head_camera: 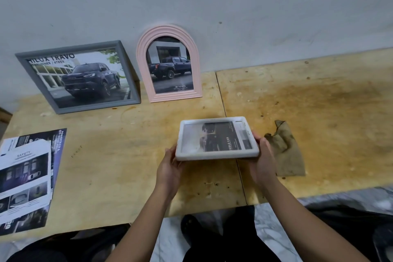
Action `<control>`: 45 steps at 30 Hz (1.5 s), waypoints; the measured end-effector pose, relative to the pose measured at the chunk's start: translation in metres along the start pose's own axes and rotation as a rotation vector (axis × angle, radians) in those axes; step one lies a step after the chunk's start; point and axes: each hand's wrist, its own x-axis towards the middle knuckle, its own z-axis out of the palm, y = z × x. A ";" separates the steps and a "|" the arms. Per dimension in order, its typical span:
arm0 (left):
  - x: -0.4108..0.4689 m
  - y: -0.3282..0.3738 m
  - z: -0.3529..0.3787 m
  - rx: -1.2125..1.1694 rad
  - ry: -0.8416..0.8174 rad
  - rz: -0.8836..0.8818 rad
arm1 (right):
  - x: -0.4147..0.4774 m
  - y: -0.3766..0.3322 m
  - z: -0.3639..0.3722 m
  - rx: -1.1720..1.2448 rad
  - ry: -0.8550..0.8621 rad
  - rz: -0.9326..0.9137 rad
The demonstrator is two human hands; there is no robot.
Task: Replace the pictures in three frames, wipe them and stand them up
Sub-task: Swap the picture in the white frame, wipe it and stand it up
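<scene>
The left hand (170,161) and right hand (263,153) each grip one end of the white frame (217,154), just above the desk (127,144), a dark picture inside. By the wall (255,6) stand the gray frame (97,107), reading "HILUX TRAVO", and the pink frame (168,28), reading "TOYOTA". A paper (25,168) says "SAFETY".

L hand (170,165), R hand (263,158) out fwd, gripping frame (217,138) ends, prob. from below.
</scene>
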 end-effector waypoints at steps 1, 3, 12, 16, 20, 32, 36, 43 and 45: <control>-0.002 -0.005 0.000 0.010 0.021 -0.014 | 0.001 0.001 -0.003 -0.039 0.004 0.001; -0.006 -0.013 -0.002 -0.030 0.018 -0.060 | 0.002 -0.002 -0.007 -0.194 -0.003 -0.006; -0.019 -0.034 0.008 -0.238 0.103 -0.204 | 0.028 -0.045 -0.052 -1.043 0.179 -0.442; -0.025 -0.046 0.011 0.048 0.126 -0.105 | 0.030 -0.028 -0.081 -1.480 0.180 -0.210; -0.035 -0.050 0.018 0.213 0.273 -0.105 | 0.033 -0.016 -0.085 -1.573 0.177 -0.270; -0.052 -0.039 0.043 0.015 0.638 -0.177 | 0.052 -0.040 0.005 -1.079 -0.317 -0.556; -0.047 -0.040 0.043 -0.028 0.663 -0.218 | 0.034 -0.016 0.079 -1.234 -0.937 -0.694; -0.038 -0.044 0.038 -0.094 0.680 -0.310 | 0.014 0.039 0.134 -1.985 -1.474 -1.231; -0.037 -0.045 0.037 -0.092 0.682 -0.311 | 0.018 0.043 0.129 -1.889 -1.482 -1.390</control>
